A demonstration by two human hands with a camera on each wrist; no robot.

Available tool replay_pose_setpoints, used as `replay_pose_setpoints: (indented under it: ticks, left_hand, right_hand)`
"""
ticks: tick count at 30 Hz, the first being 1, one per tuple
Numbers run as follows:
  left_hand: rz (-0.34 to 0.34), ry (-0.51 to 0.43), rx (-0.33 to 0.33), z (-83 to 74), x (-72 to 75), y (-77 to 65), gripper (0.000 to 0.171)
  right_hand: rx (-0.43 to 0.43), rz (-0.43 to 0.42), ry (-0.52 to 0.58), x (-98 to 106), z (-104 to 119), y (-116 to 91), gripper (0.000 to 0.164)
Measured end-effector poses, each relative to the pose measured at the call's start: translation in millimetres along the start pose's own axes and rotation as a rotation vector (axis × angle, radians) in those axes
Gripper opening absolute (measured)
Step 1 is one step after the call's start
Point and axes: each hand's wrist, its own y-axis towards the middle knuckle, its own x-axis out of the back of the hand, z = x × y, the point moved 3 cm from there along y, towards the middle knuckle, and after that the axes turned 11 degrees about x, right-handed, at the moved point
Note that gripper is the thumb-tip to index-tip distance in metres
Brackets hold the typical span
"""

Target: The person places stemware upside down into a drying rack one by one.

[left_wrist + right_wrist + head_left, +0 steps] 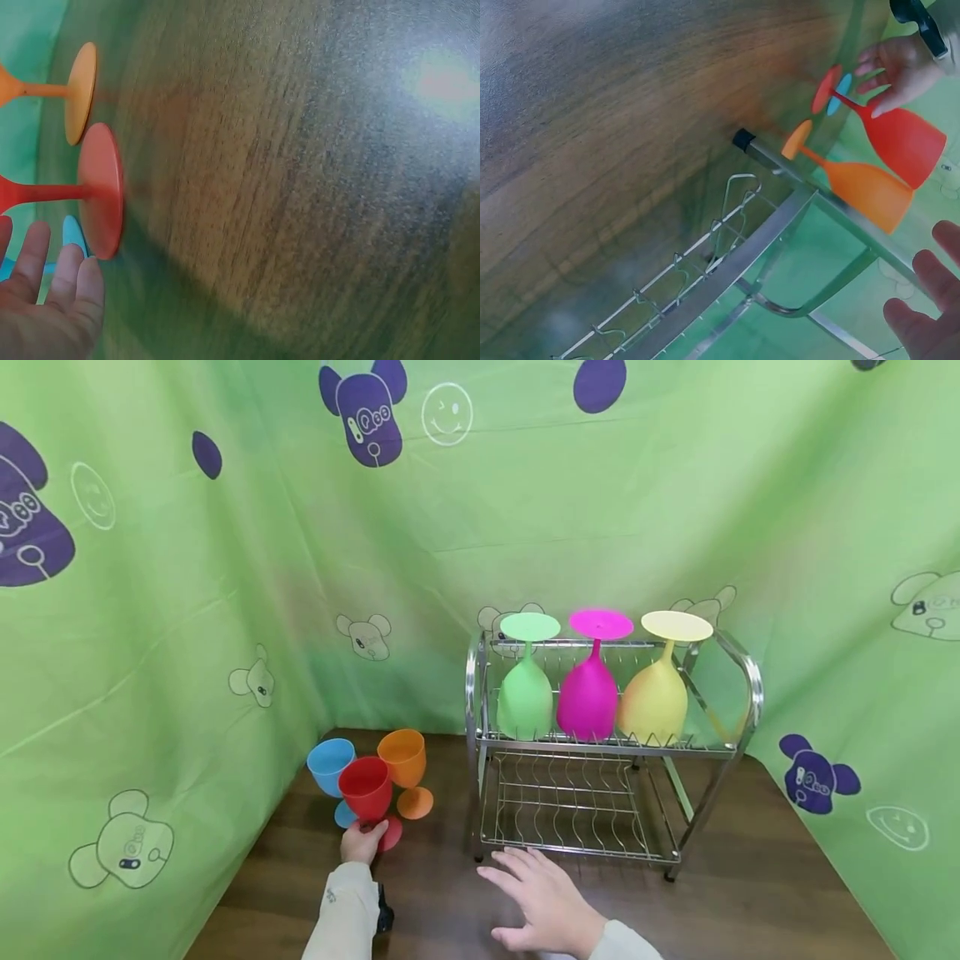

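On the left of the table stands a red plastic goblet (366, 787), upright on its round foot. My left hand (362, 843) is right at its stem, thumb against the lower bowl in the right wrist view. In the left wrist view the fingers (66, 277) are loosely extended beside the stem, not curled round it. Behind the red one stand a blue goblet (331, 767) and an orange goblet (402, 760), both upright. My right hand (546, 897) hovers palm down before the metal rack, fingers spread, holding nothing.
A two-tier metal dish rack (600, 747) stands right of centre. Upside down on its upper tier are a green goblet (525, 700), a magenta goblet (588, 702) and a yellow goblet (654, 703). Green patterned cloth (420, 552) surrounds the wooden table (435, 893).
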Motion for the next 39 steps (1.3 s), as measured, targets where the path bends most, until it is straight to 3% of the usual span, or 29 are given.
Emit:
replay_pose_setpoints:
  ticks: [4,10,13,19,27,33,39]
  left_hand:
    - [-0.013,-0.021,0.003,0.7,-2.6,0.8,0.047]
    - [-0.023,-0.24,0.011,-7.6,-8.3,1.3,0.068]
    - [-0.028,-0.295,0.012,-7.8,-8.4,-0.8,0.076]
    - [-0.049,-0.303,-0.008,-4.3,-9.4,-1.8,0.082]
    - [0.008,-0.403,-0.081,-2.7,-17.7,-0.3,0.08]
    - [-0.056,-0.414,-0.081,-14.2,-12.1,-3.7,0.085]
    - [-0.056,-0.415,-0.103,-20.8,-12.8,-3.3,0.085]
  right_hand:
    - [0.001,-0.045,0.029,-2.0,2.1,-1.5,0.065]
    - [-0.002,-0.104,0.042,-2.4,-0.9,-1.6,0.064]
    - [0.021,-0.123,0.037,-3.1,0.5,-3.7,0.06]
    - [0.026,-0.159,0.047,-5.0,-1.3,-6.7,0.056]
    - [0.046,-0.172,0.034,-5.8,-3.0,-7.7,0.051]
    - [0.044,-0.198,0.037,-2.3,-3.0,-6.2,0.05]
    - [0.002,-0.178,0.047,0.0,-6.4,-9.6,0.052]
